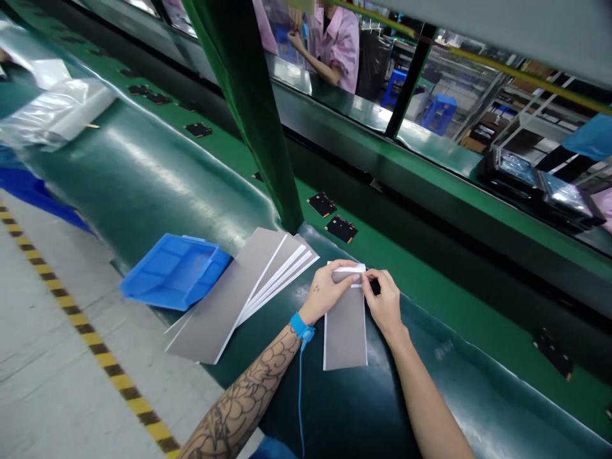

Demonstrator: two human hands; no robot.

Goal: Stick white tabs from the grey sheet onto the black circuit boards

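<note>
A long grey sheet with white edges (345,331) lies on the green mat in front of me. My left hand (325,290), wearing a blue wrist strap (302,328) with a cord, grips its far end, thumb on top and fingers along the far edge. A white strip (352,269) shows at that end, beside the fingers. My right hand (384,299) pinches at the far right corner of the sheet; what exactly lies between its fingertips is too small to make out. To the left, several similar grey sheets (224,306) lie fanned out.
A blue plastic bin (167,271) stands left of the fanned sheets. Beyond the mat runs a green conveyor with black circuit boards (341,228) on it. A green-wrapped post (248,108) rises ahead. Plastic bags (57,115) lie far left. A person in pink (335,48) sits across the line.
</note>
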